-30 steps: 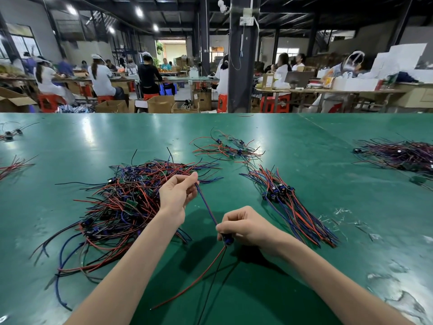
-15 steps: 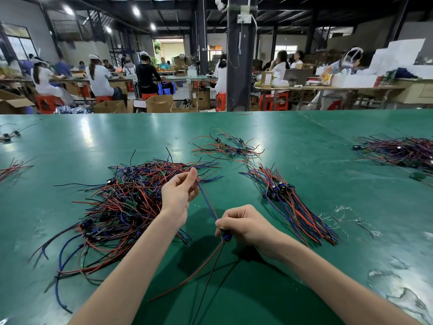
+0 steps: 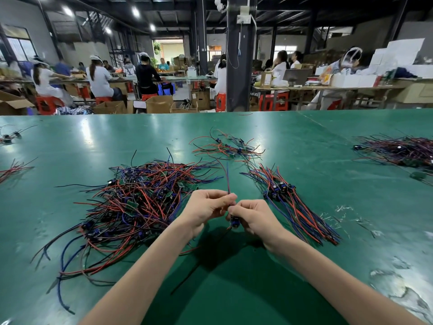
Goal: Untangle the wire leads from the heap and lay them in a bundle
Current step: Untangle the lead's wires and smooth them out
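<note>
Red-blue lead [image 3: 225,177] points away, probably raised; left hand [image 3: 206,207], right hand [image 3: 254,216] pinching.

One camera (wide-angle, worn on the head) looks forward and down across the glossy green tabletop [image 3: 316,146], the left hand [image 3: 206,207] and right hand [image 3: 256,216] close at near centre.

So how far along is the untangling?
Done: one aligned bundle lies to the right. In hand: the left hand and right hand both pinch a single lead. Remaining: the big tangled heap, much larger than the bundle.
</note>
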`<control>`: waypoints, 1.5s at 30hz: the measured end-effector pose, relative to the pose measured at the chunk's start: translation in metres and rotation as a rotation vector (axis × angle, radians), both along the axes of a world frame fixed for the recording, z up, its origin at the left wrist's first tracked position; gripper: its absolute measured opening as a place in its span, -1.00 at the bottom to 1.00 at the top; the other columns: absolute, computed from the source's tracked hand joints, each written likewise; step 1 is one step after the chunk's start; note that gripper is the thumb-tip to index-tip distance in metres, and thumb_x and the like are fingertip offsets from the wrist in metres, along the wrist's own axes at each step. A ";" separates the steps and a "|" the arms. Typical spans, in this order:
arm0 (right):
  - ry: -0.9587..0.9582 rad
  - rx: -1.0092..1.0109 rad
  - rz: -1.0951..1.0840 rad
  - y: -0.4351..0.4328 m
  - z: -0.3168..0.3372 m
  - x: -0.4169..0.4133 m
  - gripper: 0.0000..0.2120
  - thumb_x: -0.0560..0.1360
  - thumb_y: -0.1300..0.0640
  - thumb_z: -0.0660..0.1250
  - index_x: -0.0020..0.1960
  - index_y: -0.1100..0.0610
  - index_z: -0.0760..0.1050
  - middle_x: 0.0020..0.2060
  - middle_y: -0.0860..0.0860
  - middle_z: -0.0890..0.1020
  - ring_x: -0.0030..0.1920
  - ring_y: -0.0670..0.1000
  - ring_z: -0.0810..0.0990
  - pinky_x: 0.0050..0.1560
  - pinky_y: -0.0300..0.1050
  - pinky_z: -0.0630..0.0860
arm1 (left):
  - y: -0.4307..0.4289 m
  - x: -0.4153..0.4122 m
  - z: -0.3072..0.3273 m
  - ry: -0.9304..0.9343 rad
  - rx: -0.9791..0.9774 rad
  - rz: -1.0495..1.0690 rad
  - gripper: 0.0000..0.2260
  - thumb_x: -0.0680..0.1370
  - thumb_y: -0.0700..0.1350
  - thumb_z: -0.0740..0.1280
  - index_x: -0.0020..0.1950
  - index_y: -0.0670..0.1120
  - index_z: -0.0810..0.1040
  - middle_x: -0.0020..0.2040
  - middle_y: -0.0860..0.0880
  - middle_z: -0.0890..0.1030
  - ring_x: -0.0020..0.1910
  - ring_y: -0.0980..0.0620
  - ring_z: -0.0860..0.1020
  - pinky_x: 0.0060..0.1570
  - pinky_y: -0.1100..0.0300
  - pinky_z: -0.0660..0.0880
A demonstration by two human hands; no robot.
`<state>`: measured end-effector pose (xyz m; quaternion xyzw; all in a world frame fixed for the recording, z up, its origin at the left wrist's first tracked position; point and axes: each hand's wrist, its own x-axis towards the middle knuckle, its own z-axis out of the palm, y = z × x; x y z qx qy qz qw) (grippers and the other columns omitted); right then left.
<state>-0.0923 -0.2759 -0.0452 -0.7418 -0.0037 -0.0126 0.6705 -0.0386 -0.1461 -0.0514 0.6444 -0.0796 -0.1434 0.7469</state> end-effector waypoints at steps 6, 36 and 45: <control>0.013 0.024 0.139 0.000 0.003 -0.004 -0.69 0.49 0.39 0.28 -0.42 0.24 0.49 -0.58 -0.02 0.54 -0.63 -0.20 0.38 -0.58 -0.45 0.25 | 0.014 0.011 0.006 -0.025 -0.076 0.247 -0.90 0.42 -0.24 0.46 -0.30 -0.18 0.64 -0.39 -0.04 0.61 -0.47 0.15 0.45 -0.42 0.37 0.46; -0.002 -0.148 0.131 -0.011 -0.010 0.012 -0.64 0.43 0.36 0.32 -0.50 0.12 0.53 -0.51 0.05 0.58 -0.55 -0.13 0.44 -0.45 -0.39 0.35 | 0.036 0.023 0.027 0.469 -0.608 0.215 -0.76 0.53 -0.17 0.34 -0.33 -0.19 0.48 -0.55 0.05 0.42 -0.64 0.21 0.27 -0.65 0.45 0.29; 0.121 -0.126 0.386 -0.010 0.002 -0.001 -0.74 0.47 0.36 0.32 -0.39 0.22 0.50 -0.40 0.10 0.61 -0.47 -0.06 0.51 -0.42 -0.34 0.38 | 0.036 0.025 0.020 0.272 -0.408 0.300 -0.80 0.51 -0.17 0.37 -0.29 -0.21 0.54 -0.48 0.01 0.51 -0.61 0.19 0.32 -0.58 0.41 0.35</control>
